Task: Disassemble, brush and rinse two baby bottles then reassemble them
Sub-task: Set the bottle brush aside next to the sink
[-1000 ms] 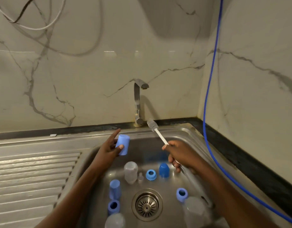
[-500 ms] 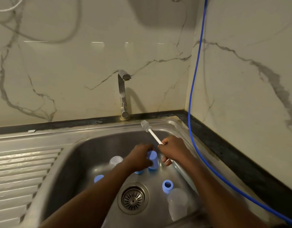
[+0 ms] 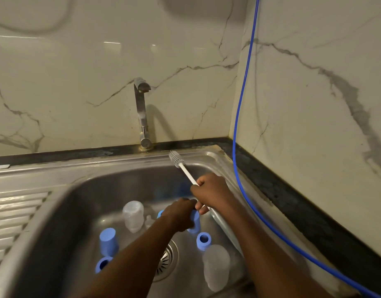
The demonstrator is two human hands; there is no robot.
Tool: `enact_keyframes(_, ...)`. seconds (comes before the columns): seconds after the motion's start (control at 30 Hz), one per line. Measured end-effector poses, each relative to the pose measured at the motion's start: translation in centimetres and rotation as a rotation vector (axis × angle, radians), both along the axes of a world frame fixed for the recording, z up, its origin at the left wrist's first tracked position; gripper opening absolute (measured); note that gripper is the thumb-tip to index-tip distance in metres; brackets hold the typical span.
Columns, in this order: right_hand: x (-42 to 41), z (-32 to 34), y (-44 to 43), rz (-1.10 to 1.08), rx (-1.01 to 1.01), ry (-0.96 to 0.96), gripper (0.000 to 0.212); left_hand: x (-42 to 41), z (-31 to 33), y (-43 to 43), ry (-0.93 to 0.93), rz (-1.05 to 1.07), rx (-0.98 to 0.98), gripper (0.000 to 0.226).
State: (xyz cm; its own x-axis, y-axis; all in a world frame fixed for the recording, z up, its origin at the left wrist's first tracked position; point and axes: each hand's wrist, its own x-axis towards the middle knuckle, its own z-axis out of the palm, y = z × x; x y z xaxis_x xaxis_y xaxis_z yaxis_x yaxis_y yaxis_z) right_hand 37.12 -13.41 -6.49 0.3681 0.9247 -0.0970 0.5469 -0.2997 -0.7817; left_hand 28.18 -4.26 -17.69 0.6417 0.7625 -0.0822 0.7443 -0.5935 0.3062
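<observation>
Now the right hand [image 3: 208,191] is clenched round the white handle of the one bottle brush [image 3: 186,168], bristles up near the back edge of the sink [image 3: 112,162]. The left hand [image 3: 179,214] curls round one blue cap [image 3: 195,222] right of the sink's centre. Two clear bottles stand in the basin, the back bottle [image 3: 133,216] and the front-right bottle [image 3: 216,266], plus a second cap [image 3: 108,241] and two fully visible blue rings [image 3: 204,238].
</observation>
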Motion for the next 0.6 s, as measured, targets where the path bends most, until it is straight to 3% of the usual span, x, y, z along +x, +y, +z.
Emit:
enact_keyframes(0.3, -0.2, -0.2, 0.1, -0.011, 0.115, -0.039, 0.012, -2.2, 1.5, -0.2, -0.059, -0.058, 0.028, 0.084)
enact_keyframes(0.5, -1.6, 3.1, -0.6, -0.112, 0.405, -0.247, 0.028, -9.3, 5.8, -1.4, -0.062, 0.051, 0.175, 0.078)
enact_keyframes(0.6, -1.7, 5.9, -1.7, -0.159, 0.506, -0.268, 0.035, -12.2, 7.0, -3.2, -0.226, 0.118, 0.214, 0.065)
